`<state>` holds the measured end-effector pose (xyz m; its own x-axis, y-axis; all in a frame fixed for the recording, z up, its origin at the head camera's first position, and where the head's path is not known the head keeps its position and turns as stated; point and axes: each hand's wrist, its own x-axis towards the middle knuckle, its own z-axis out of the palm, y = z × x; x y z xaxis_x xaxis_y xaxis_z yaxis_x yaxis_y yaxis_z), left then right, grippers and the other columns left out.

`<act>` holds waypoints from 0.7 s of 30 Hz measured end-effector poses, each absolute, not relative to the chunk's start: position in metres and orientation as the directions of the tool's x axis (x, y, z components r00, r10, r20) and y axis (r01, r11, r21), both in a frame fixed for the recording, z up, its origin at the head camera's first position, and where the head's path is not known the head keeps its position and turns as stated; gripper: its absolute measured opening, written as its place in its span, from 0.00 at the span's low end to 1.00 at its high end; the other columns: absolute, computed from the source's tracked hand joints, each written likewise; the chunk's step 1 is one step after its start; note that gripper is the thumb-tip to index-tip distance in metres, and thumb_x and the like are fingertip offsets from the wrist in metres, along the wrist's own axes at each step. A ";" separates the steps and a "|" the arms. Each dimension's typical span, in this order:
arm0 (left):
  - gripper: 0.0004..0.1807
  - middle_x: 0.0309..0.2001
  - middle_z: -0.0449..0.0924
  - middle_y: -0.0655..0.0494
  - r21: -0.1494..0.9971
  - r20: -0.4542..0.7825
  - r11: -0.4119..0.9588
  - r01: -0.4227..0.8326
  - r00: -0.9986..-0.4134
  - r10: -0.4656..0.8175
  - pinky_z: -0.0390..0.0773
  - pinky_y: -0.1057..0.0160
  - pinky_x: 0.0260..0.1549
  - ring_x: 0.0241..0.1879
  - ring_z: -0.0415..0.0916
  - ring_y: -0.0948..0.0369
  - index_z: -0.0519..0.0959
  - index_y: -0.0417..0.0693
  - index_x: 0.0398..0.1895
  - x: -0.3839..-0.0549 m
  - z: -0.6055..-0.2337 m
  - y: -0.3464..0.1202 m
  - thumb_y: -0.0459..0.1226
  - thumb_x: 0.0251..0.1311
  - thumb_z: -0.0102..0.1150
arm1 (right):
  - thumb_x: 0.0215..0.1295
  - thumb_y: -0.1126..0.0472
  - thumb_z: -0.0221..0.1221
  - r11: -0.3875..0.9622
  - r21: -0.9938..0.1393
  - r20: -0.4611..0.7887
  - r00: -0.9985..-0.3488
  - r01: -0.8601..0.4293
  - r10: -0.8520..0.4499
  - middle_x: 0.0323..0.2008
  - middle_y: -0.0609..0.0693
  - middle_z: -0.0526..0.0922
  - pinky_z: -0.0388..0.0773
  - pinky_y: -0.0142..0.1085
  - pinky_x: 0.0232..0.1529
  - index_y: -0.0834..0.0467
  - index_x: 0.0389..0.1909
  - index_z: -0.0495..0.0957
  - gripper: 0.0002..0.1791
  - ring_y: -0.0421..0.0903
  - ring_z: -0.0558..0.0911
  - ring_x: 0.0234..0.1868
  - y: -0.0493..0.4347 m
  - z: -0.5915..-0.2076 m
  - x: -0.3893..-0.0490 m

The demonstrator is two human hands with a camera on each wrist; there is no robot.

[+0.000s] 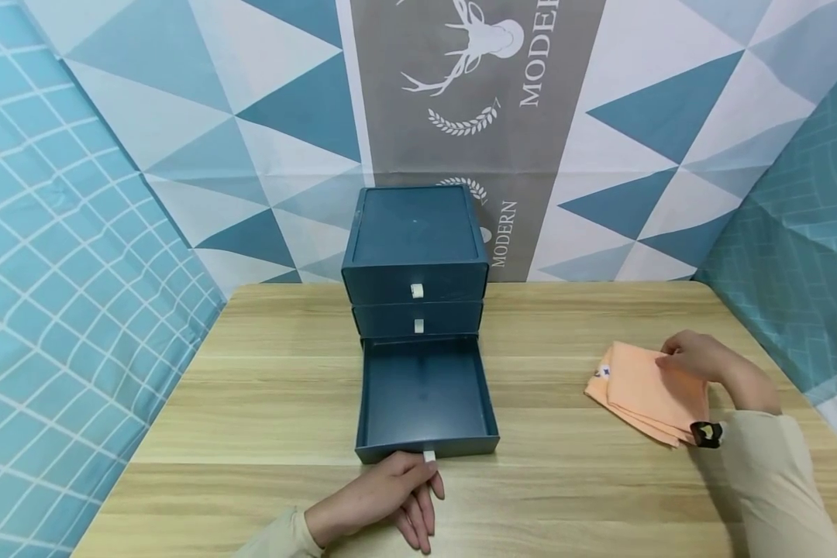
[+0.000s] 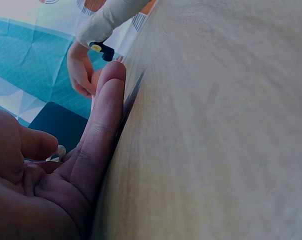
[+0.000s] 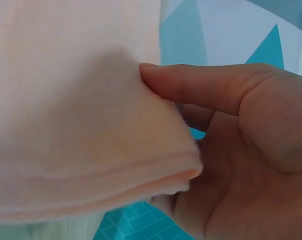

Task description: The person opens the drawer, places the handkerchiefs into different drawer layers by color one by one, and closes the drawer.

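Note:
A dark blue drawer box (image 1: 415, 229) stands at the back of the table, its bottom drawer (image 1: 425, 395) pulled out with nothing inside. At the front of that drawer, my left hand (image 1: 390, 492) pinches the small white pull tab (image 1: 429, 456) between thumb and forefinger, its other fingers stretched out. Off to the right, my right hand (image 1: 704, 360) grips the edge of a folded peach towel (image 1: 645, 384). In the right wrist view the thumb lies on top of the towel (image 3: 91, 125), with the other fingers partly hidden underneath.
Two upper drawers with white tabs are closed above the pulled-out one. The wooden table (image 1: 265, 403) spreads to both sides. Patterned cloth (image 1: 286, 101) hangs behind it, with blue cloth (image 1: 56, 271) at the left and more at the right.

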<state>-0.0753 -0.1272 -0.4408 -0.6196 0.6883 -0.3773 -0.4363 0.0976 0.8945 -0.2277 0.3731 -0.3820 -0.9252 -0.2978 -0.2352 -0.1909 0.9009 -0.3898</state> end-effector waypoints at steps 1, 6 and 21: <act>0.23 0.29 0.84 0.42 0.895 -0.376 0.097 -0.436 -0.620 0.689 0.84 0.63 0.22 0.23 0.84 0.59 0.76 0.32 0.46 -0.075 -0.441 -0.127 0.44 0.80 0.38 | 0.70 0.66 0.55 0.902 -0.384 -0.222 -0.929 -0.197 -0.297 0.30 0.56 0.79 0.69 0.40 0.28 0.69 0.35 0.79 0.10 0.47 0.71 0.27 0.373 -0.382 -0.227; 0.24 0.29 0.84 0.42 0.895 -0.376 0.097 -0.436 -0.620 0.689 0.84 0.62 0.22 0.23 0.84 0.59 0.76 0.32 0.46 -0.076 -0.441 -0.127 0.45 0.80 0.38 | 0.77 0.62 0.50 0.891 -0.422 -0.203 -0.940 -0.168 -0.273 0.36 0.67 0.79 0.75 0.40 0.22 0.71 0.47 0.72 0.13 0.47 0.75 0.26 0.367 -0.382 -0.226; 0.23 0.28 0.84 0.43 0.896 -0.371 0.093 -0.435 -0.617 0.694 0.84 0.63 0.22 0.23 0.84 0.59 0.76 0.32 0.46 -0.075 -0.439 -0.128 0.45 0.80 0.38 | 0.68 0.66 0.59 0.872 -0.421 -0.126 -0.936 -0.251 -0.330 0.29 0.52 0.81 0.72 0.38 0.27 0.74 0.40 0.80 0.11 0.44 0.74 0.28 0.358 -0.364 -0.222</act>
